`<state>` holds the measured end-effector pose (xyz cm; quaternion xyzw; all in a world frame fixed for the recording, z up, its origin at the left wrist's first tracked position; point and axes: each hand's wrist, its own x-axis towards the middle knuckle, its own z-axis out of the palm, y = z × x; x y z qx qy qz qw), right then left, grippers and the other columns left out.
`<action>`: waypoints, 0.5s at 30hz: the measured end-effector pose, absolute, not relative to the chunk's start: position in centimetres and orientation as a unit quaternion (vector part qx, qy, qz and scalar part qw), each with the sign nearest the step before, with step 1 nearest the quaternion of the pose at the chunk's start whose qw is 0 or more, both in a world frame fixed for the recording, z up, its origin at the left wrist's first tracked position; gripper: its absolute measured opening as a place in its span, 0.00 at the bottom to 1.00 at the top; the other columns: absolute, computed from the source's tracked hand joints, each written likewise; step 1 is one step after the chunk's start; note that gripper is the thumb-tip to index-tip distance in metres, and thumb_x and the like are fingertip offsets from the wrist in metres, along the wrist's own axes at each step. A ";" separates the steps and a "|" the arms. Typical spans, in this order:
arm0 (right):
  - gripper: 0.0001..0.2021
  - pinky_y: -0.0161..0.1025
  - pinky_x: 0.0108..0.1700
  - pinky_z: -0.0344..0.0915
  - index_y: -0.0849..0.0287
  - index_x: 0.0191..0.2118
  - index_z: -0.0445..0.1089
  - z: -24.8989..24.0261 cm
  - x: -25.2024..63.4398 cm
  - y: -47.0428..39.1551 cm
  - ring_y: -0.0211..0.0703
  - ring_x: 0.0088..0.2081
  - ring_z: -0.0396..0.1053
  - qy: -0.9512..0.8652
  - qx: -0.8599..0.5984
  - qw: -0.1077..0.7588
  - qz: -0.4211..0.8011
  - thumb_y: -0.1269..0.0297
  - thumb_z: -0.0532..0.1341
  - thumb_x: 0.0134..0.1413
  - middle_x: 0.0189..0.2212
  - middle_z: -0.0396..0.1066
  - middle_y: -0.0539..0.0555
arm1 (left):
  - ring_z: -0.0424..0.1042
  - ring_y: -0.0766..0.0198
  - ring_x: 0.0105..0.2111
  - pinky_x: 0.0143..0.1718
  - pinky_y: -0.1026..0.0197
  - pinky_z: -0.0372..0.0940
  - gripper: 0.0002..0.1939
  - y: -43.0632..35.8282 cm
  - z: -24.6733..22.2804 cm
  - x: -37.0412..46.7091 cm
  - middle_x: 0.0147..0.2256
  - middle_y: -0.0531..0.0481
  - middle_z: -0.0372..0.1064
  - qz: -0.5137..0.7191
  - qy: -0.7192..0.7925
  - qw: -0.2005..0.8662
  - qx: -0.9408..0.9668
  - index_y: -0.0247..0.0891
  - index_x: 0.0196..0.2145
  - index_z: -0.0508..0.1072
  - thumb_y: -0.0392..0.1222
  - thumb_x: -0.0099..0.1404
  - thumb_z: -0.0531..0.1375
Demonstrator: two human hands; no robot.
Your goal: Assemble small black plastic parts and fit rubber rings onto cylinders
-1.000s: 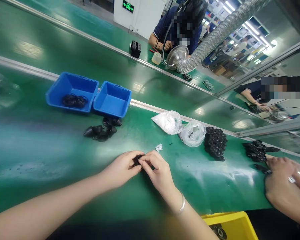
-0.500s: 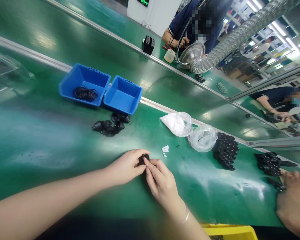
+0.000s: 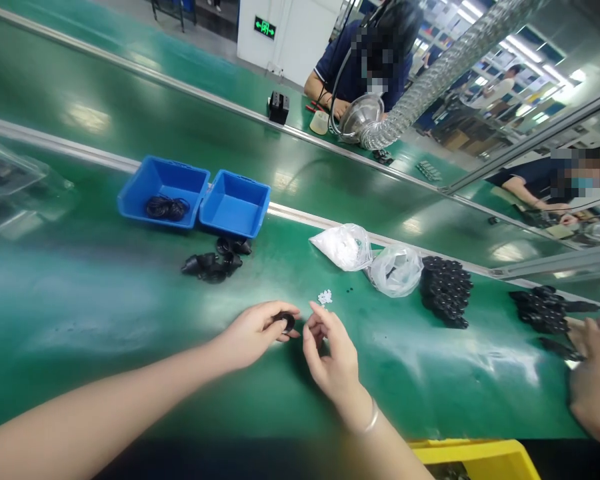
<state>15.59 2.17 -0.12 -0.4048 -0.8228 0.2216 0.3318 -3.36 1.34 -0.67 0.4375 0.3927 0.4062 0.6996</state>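
A small round black ring-like part [image 3: 287, 322] is in the left hand's [image 3: 250, 335] closed grip. The right hand [image 3: 334, 357] has just come away, loosely open, nothing visible in it, leaving the left alone supporting it. White pieces [image 3: 325, 297] lie just beyond the grip.

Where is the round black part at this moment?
In the head view, the round black part is gripped in the left hand, just left of the right hand and nearer the person than the loose white pieces.
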 end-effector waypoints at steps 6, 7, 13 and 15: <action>0.27 0.43 0.34 0.71 0.58 0.64 0.51 -0.2 14.9 1.6 0.45 0.33 0.68 -0.905 -0.339 0.211 0.151 0.69 0.54 0.59 0.35 0.67 0.57 | 0.74 0.60 0.40 0.43 0.55 0.70 0.15 1.1 -0.3 -3.3 0.42 0.46 0.71 0.412 0.415 0.668 0.461 0.38 0.50 0.65 0.34 0.66 0.52; 0.27 0.44 0.34 0.71 0.58 0.64 0.51 -0.4 14.8 1.6 0.46 0.34 0.69 -0.912 -0.330 0.205 0.128 0.69 0.54 0.60 0.34 0.67 0.57 | 0.74 0.61 0.40 0.43 0.55 0.70 0.16 1.0 -0.3 -3.3 0.42 0.46 0.71 0.410 0.424 0.660 0.466 0.38 0.51 0.63 0.34 0.65 0.52; 0.17 0.41 0.35 0.70 0.59 0.56 0.59 0.2 14.6 1.2 0.46 0.35 0.72 -0.923 -0.312 0.210 0.081 0.66 0.54 0.63 0.37 0.72 0.57 | 0.72 0.59 0.45 0.48 0.55 0.67 0.19 0.5 1.1 -3.1 0.46 0.46 0.71 0.330 0.433 0.602 0.584 0.42 0.55 0.60 0.35 0.66 0.51; 0.16 0.39 0.34 0.68 0.59 0.53 0.61 1.1 15.8 1.2 0.45 0.33 0.72 -0.916 -0.332 0.207 0.093 0.64 0.56 0.62 0.35 0.73 0.56 | 0.72 0.59 0.46 0.48 0.55 0.68 0.22 0.4 1.9 -3.1 0.53 0.42 0.66 0.304 0.429 0.590 0.613 0.43 0.58 0.57 0.38 0.66 0.52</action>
